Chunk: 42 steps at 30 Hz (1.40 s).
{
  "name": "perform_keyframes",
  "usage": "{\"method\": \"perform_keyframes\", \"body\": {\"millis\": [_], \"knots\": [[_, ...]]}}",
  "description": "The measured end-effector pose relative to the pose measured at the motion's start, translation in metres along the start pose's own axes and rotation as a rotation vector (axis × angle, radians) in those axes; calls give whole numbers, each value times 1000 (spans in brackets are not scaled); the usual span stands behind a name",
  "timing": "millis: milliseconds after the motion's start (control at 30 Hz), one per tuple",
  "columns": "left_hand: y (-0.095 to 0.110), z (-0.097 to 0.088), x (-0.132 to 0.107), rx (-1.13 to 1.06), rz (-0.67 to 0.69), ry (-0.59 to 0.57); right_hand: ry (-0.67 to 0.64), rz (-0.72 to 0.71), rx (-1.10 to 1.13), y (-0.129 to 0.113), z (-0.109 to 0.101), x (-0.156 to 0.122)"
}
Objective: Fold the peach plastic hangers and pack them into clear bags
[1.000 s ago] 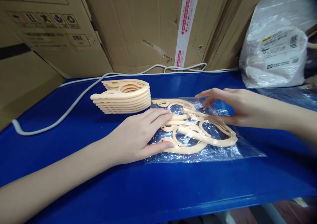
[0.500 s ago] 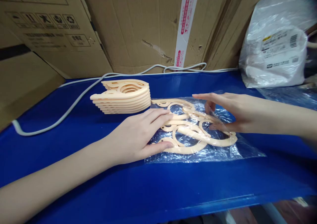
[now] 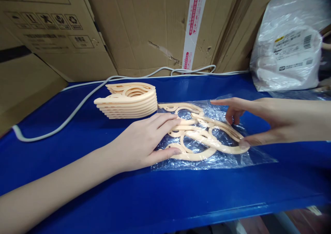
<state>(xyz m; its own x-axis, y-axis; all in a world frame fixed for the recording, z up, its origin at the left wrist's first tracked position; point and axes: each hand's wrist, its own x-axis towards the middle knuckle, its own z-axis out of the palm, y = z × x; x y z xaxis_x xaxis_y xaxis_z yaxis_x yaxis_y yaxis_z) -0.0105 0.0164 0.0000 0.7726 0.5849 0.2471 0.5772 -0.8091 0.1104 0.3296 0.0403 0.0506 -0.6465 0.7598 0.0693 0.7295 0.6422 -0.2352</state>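
Several thin peach plastic ring-shaped pieces [image 3: 201,139] lie spread inside a clear plastic bag [image 3: 219,160] on the blue table [image 3: 103,192]. My left hand [image 3: 144,141] rests flat on the bag's left end, fingers stretched over the pieces. My right hand [image 3: 258,118] hovers over the bag's right part, fingers apart, thumb tip touching the right end of a piece and index finger pointing left. A neat stack of the same peach pieces [image 3: 129,99] stands to the left, beyond my left hand.
Cardboard boxes [image 3: 144,27] line the back. A white cable [image 3: 77,106] runs along the table's far edge and down the left. A white plastic sack with labels [image 3: 287,48] sits at the back right. The table's front edge is near the bottom.
My right hand has drawn back to the right over the bag, and its thumb now touches the right end of the pieces. My left hand has stayed put.
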Motion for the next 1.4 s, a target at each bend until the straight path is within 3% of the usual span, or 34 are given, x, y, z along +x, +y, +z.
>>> {"method": "perform_keyframes", "body": {"millis": [67,233,567,733,867,1000,1200,1400], "knots": [[0,0,0,1,-3,-5,-145,-91,-54,-1,4,-1],[1,0,-1,-2,-3,-8,-14,-182,-198,-15,11,-3],[2,1,2,-11,-6,11,-99,8,-97,-24,10,9],[2,2,3,33,38,44,56,-75,-80,-20,27,22],[6,-4,5,173,61,157,174,-77,-66,-19,40,30],[13,-16,4,434,-54,261,215,-50,-9,-19,44,32],[19,-25,-2,694,-362,24,215,-38,105,-21,44,33],[15,-21,3,474,-440,-136,219,-58,222,-15,49,37]]}}
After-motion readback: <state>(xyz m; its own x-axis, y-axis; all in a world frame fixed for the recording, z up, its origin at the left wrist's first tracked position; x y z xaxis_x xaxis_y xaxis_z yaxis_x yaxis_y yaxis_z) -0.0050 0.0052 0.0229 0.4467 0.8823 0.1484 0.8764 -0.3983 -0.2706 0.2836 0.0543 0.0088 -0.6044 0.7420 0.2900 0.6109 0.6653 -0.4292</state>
